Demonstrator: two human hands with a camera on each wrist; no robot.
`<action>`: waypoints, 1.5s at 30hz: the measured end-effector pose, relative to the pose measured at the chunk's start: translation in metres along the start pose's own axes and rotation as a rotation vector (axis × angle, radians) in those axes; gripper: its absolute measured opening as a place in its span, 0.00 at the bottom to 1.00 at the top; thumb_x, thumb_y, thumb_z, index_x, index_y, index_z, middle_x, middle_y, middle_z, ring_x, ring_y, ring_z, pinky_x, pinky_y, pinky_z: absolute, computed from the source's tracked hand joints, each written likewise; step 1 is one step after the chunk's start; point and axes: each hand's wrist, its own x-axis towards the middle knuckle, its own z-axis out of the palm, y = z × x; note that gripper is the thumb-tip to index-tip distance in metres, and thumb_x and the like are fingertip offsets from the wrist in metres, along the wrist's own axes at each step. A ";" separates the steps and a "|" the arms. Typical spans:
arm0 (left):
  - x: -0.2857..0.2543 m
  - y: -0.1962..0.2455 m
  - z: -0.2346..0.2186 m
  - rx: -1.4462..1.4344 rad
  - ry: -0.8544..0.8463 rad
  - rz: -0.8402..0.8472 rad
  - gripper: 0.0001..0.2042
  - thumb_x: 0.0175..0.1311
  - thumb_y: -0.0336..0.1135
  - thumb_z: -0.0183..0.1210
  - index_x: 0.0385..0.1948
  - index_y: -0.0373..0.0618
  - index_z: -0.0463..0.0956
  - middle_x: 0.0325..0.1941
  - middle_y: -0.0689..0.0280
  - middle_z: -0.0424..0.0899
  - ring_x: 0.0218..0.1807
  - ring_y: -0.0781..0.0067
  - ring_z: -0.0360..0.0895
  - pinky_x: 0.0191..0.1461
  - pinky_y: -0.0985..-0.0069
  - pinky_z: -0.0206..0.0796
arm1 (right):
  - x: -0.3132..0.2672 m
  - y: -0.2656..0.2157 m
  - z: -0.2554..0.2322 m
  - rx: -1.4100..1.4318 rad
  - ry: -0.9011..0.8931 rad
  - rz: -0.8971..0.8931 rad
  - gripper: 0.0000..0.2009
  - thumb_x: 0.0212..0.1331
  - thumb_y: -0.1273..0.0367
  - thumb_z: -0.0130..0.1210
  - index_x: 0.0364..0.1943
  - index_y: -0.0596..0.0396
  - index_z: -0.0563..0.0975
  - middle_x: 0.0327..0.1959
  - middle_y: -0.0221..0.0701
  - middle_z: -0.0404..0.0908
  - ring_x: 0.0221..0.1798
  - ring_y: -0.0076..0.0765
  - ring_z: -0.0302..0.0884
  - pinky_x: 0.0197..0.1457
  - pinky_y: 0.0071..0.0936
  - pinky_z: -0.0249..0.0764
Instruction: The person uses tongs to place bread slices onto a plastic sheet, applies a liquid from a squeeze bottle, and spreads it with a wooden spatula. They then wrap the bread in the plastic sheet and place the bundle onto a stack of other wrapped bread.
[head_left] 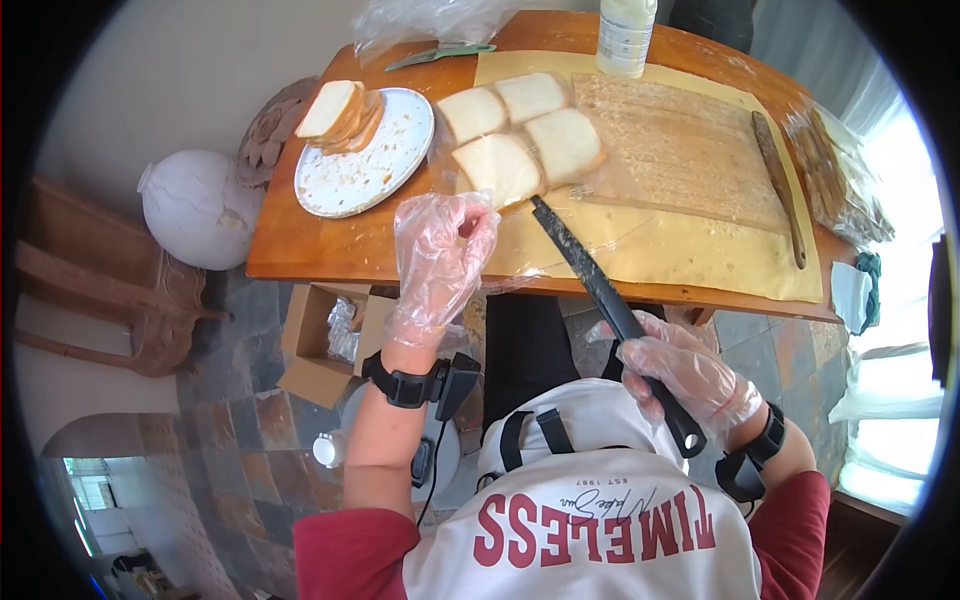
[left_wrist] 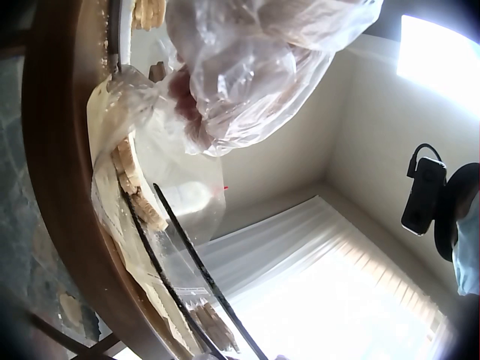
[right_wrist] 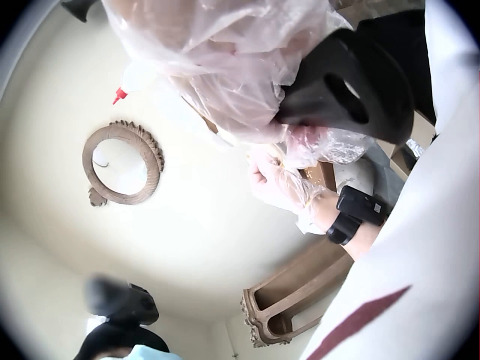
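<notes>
In plastic gloves, the left hand (head_left: 445,260) pinches the edge of a clear plastic film (left_wrist: 135,97), raised at the near side of the bread. The right hand (head_left: 690,375) grips the handle end of long black tongs (head_left: 600,285), their tips by the near corner of the front bread slice (head_left: 498,170). Four slices lie in two rows, the others being a left slice (head_left: 472,113), a back slice (head_left: 530,97) and a right slice (head_left: 565,142). In the left wrist view the tongs' two arms (left_wrist: 202,266) stand apart around the near bread edge (left_wrist: 135,180).
A white plate (head_left: 390,160) with stacked bread (head_left: 340,115) stands at left. Behind are a green-handled knife (head_left: 440,55) and a bottle (head_left: 626,40). To the right lie a wooden board (head_left: 680,150), a rolling stick (head_left: 780,190) and bagged bread (head_left: 840,175). An open carton (head_left: 305,345) sits below.
</notes>
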 end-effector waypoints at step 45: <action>-0.016 0.001 0.021 0.094 -0.092 0.121 0.09 0.49 0.24 0.61 0.33 0.46 0.78 0.50 0.61 0.78 0.61 0.53 0.69 0.71 0.50 0.44 | -0.095 -0.016 -0.175 -0.712 1.060 -0.361 0.10 0.56 0.69 0.53 0.40 0.58 0.76 0.25 0.29 0.75 0.28 0.25 0.75 0.34 0.24 0.72</action>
